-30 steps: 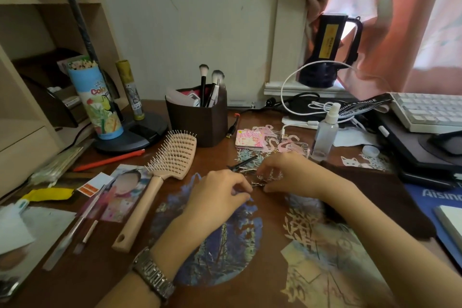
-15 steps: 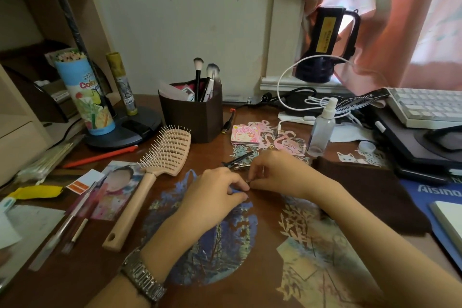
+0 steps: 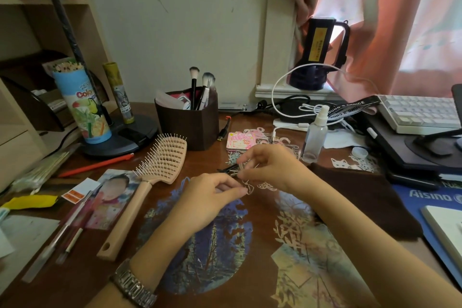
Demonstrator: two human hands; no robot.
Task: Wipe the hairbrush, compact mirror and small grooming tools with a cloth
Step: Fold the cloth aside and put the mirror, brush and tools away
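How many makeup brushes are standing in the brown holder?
2. One makeup brush with a pale pink tip stands on the left; a second brush with a dark-tipped head stands just to its right. The brown holder may hide more.

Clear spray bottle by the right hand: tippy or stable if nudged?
The spray bottle stands upright, tall and narrow on a small base, so a nudge near the nozzle would likely tip it. It looks nearly empty, so probably light and easy to slide. If it falls, its round body may roll toward the brown cloth or the white cable.
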